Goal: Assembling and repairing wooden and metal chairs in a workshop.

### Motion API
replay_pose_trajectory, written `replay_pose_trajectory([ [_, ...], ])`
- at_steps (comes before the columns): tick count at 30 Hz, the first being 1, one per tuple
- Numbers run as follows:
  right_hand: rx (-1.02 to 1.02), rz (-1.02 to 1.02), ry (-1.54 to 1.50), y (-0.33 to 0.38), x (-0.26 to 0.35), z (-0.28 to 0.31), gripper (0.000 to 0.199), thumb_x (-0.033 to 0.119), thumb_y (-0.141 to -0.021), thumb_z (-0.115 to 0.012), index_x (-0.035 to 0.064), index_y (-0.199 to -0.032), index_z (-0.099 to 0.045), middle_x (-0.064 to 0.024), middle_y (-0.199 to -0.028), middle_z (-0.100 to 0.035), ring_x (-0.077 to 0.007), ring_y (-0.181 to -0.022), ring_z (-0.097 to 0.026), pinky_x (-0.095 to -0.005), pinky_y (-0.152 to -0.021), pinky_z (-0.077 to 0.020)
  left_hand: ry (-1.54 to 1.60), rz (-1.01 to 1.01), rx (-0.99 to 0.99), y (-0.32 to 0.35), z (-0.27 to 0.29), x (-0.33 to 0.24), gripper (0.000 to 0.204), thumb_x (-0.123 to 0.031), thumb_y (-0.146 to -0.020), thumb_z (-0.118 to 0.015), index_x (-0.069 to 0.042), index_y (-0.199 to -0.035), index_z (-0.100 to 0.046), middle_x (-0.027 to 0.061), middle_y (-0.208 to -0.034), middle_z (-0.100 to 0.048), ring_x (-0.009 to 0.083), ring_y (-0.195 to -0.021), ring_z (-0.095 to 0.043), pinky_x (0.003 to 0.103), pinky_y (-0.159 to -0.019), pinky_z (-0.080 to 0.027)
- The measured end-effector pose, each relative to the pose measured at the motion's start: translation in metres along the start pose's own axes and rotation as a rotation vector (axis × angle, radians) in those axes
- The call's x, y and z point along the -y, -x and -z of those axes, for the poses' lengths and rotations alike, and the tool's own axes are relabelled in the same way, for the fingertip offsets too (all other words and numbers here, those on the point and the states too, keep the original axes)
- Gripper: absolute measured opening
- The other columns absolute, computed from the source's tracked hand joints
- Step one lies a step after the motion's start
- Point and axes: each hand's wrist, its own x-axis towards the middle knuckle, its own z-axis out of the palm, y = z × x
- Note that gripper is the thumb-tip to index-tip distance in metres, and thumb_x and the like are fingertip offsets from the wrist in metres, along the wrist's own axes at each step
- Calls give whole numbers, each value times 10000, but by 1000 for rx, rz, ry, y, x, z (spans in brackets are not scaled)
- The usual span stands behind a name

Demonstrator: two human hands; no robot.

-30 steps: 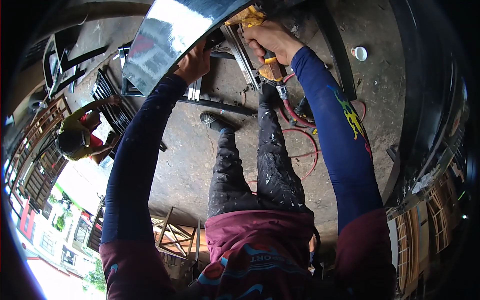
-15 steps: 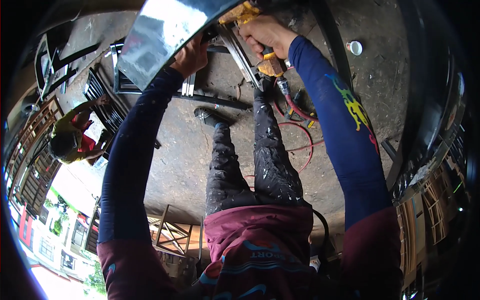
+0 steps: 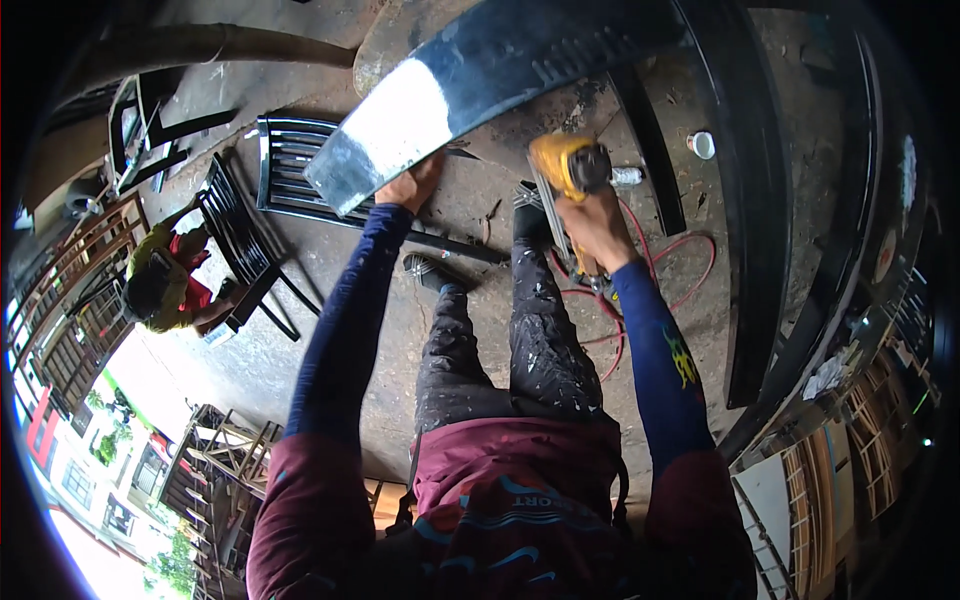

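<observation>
A long glossy black panel (image 3: 505,75) slants across the top of the view, its lower left end reflecting bright light. My left hand (image 3: 415,185) grips the panel's lower edge near that end, with some fingers hidden behind it. In my right hand (image 3: 595,225) is a yellow nail gun (image 3: 568,165), fingers wrapped round its handle. The nail gun hangs below the panel's edge, apart from it, with its long magazine pointing down toward my foot. A red air hose (image 3: 690,290) loops over the floor beside it.
Curved black frame pieces (image 3: 750,200) stand on the right. A slatted black chair back (image 3: 300,165) lies beyond my left hand. A person (image 3: 165,285) sits at the left beside another slatted black piece (image 3: 240,225). A white cup (image 3: 702,145) is on the concrete floor.
My right hand has drawn the nail gun down and to the right, away from the panel. My left hand, still on the panel, appears lower and farther right as the view has shifted.
</observation>
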Motion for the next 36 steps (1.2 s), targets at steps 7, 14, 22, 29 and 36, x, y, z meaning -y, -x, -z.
replay_pose_trajectory([
  [7, 97, -151, 201, 48, -20, 10, 179, 69, -755, -613, 17, -912, -682, -206, -854, -705, -361, -823, -699, -419, -720, -550, -100, -20, -37, 1, 15, -1, 318, -333, -935, -594, -69, -1100, -658, 129, -967, -710, 276, -852, -666, 427, -727, -535],
  [14, 97, -267, 377, 126, -80, 13, 370, 68, -747, -672, 39, -1115, -641, -224, -938, -696, -420, -914, -658, -456, -776, -546, 50, 88, 31, -9, 6, 5, 404, -428, -923, -607, -39, -1003, -681, 110, -903, -719, 200, -733, -658, 351, -645, -525],
  [22, 183, -279, 378, 275, -178, 12, 639, 106, -832, -616, 27, -1421, -382, -301, -1283, -536, -482, -1189, -508, -491, -974, -455, 719, 381, 88, -29, -17, 14, 538, -535, -910, -622, -4, -891, -708, 89, -830, -730, 112, -597, -650, 264, -551, -514],
  [29, 173, -644, 743, 355, -241, 13, 666, 80, -826, -640, -35, -1421, -364, -319, -1273, -535, -458, -1204, -516, -481, -1000, -439, 398, 527, 128, 172, -57, 57, 505, -443, -894, -627, -33, -602, -670, 114, -524, -622, 238, -507, -641, 368, -519, -499],
  [36, 73, -868, 885, 312, -347, 60, 795, 103, -839, -668, 29, -1514, -253, -280, -1350, -524, -427, -1227, -528, -452, -1062, -405, 587, 881, 653, 437, -144, -36, 305, -275, -858, -643, 10, -923, -729, 161, -708, -707, 244, -690, -720, 358, -645, -540],
])
